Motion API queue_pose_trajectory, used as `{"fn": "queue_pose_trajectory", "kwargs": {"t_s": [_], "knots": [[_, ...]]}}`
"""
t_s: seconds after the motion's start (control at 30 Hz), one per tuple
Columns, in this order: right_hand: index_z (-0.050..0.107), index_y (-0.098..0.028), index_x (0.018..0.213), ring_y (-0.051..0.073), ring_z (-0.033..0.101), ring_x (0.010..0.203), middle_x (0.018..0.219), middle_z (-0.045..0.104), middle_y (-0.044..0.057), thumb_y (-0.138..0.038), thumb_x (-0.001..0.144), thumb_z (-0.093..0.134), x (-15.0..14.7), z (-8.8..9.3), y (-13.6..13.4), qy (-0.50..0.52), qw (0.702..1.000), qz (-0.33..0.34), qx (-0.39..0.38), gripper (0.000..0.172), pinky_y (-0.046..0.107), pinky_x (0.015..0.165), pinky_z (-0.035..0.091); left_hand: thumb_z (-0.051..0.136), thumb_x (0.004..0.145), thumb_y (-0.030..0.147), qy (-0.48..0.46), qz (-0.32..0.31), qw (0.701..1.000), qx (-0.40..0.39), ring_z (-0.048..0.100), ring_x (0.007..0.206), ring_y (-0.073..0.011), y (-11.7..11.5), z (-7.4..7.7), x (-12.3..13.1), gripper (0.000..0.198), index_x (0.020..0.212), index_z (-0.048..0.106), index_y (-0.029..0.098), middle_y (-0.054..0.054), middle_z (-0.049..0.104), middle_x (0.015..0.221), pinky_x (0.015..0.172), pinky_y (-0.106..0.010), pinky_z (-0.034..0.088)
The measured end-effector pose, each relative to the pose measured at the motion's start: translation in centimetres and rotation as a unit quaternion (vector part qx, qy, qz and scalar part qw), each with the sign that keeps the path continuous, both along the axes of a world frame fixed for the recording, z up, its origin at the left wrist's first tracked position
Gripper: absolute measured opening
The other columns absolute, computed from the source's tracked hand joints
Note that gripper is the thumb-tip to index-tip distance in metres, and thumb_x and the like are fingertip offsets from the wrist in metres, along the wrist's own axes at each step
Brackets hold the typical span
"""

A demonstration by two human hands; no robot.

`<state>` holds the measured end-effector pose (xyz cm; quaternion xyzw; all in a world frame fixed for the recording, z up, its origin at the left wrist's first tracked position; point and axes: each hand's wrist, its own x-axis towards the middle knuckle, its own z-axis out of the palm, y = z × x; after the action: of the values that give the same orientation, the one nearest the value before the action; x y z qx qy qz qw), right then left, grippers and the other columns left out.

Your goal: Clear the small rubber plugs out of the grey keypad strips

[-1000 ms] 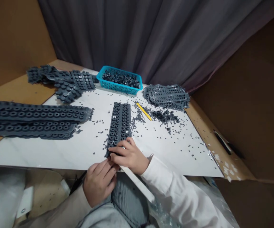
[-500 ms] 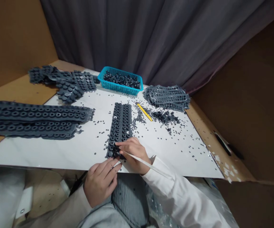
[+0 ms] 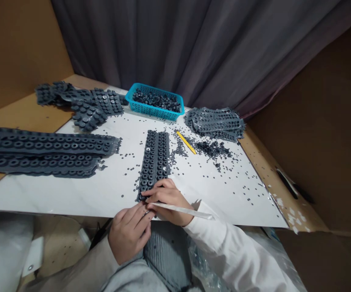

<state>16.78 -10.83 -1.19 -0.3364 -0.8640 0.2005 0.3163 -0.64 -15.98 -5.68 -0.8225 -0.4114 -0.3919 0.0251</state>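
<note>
The moulded rubber strip [image 3: 154,162], dark grey and covered in rows of ring-shaped studs, lies lengthwise near the front edge of the white worktop [image 3: 218,198], its lower end under the right hand [image 3: 166,198]. That hand is closed, its fingers curled over the strip's lower end and around a thin white blade [image 3: 181,211], which runs out past the wrist above the white sleeve [image 3: 224,239]. The left hand [image 3: 129,231], in a beige sleeve [image 3: 84,267], sits just below with its fingers loosely bent, close to the blade's tip; whether it grips anything cannot be told.

Small dark discs [image 3: 224,182] are scattered across the worktop around the strip. Beyond it to the right lie a yellow stick [image 3: 186,142] and a heap of dark rubber bits [image 3: 213,149]. Farther back are a blue plastic basket [image 3: 154,101] full of dark pieces and a stack of punched rubber sheets [image 3: 215,121]. Long studded strips [image 3: 41,148] lie at the left, with a tangled pile of studded rubber [image 3: 87,103] behind them. A grey curtain [image 3: 163,40] hangs behind the worktop.
</note>
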Motion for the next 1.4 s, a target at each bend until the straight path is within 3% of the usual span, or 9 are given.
{"fn": "queue_pose_trajectory", "kwargs": {"t_s": [0.4,0.63,0.73,0.93,1.07,1.2,1.4], "knots": [[0.065,-0.021,0.090,0.018,0.048,0.099,0.112,0.070,0.003,-0.033,0.093,0.054,0.2,-0.7,0.3,-0.077,0.992,0.015,0.095,0.017,0.034,0.087,0.039,0.047,0.087,0.017,-0.008,-0.003,1.000,-0.001,0.064,0.091,-0.0192,0.0,0.1,0.1,0.021,0.094,0.068,0.020,-0.006,0.073,0.094,0.079,-0.032,0.039],[0.065,-0.021,0.090,0.019,0.049,0.095,0.110,0.070,0.004,-0.030,0.094,0.053,-0.1,-0.2,0.0,-0.118,0.977,-0.013,0.178,0.016,0.036,0.081,0.038,0.047,0.087,0.018,-0.006,-0.002,1.000,-0.002,0.065,0.090,-0.0190,0.1,0.0,0.0,0.020,0.087,0.068,0.020,-0.006,0.073,0.093,0.079,-0.032,0.039],[0.064,-0.020,0.092,0.019,0.050,0.093,0.113,0.069,0.006,-0.023,0.093,0.053,0.0,-0.3,0.1,-0.085,0.977,-0.039,0.190,0.011,0.036,0.080,0.041,0.047,0.087,0.018,-0.011,0.001,1.000,-0.006,0.065,0.091,-0.0187,0.0,0.0,0.1,0.021,0.090,0.068,0.020,-0.006,0.073,0.096,0.079,-0.032,0.038],[0.062,-0.020,0.089,0.017,0.058,0.090,0.104,0.073,0.007,-0.020,0.092,0.054,0.1,-0.2,0.5,0.036,0.988,-0.112,0.096,0.009,0.035,0.082,0.046,0.049,0.086,0.015,-0.008,-0.006,1.000,-0.012,0.065,0.096,-0.0164,0.2,0.5,0.3,0.023,0.098,0.067,0.023,0.000,0.073,0.104,0.079,-0.031,0.037],[0.061,-0.019,0.088,0.016,0.060,0.087,0.099,0.074,0.008,-0.023,0.093,0.053,-0.1,0.3,0.5,0.131,0.988,-0.085,0.015,0.009,0.034,0.081,0.048,0.050,0.087,0.015,-0.005,-0.009,1.000,-0.006,0.065,0.096,-0.0168,0.2,0.2,0.2,0.024,0.101,0.067,0.023,-0.001,0.073,0.105,0.080,-0.031,0.037],[0.061,-0.020,0.086,0.017,0.060,0.093,0.102,0.074,0.007,-0.029,0.091,0.056,0.0,0.2,0.6,0.103,0.995,-0.003,-0.014,0.012,0.034,0.086,0.047,0.051,0.086,0.017,0.005,-0.007,1.000,-0.005,0.065,0.096,-0.0185,0.1,-0.6,-0.1,0.024,0.103,0.067,0.024,-0.002,0.073,0.098,0.081,-0.031,0.038],[0.063,-0.019,0.085,0.018,0.059,0.097,0.099,0.074,0.007,-0.031,0.091,0.058,0.2,0.1,0.6,0.034,0.999,0.008,-0.038,0.014,0.036,0.090,0.044,0.053,0.085,0.018,0.024,-0.013,1.000,0.006,0.064,0.099,-0.0183,0.1,-1.4,-0.5,0.026,0.106,0.067,0.024,-0.004,0.072,0.100,0.083,-0.030,0.039]]}}
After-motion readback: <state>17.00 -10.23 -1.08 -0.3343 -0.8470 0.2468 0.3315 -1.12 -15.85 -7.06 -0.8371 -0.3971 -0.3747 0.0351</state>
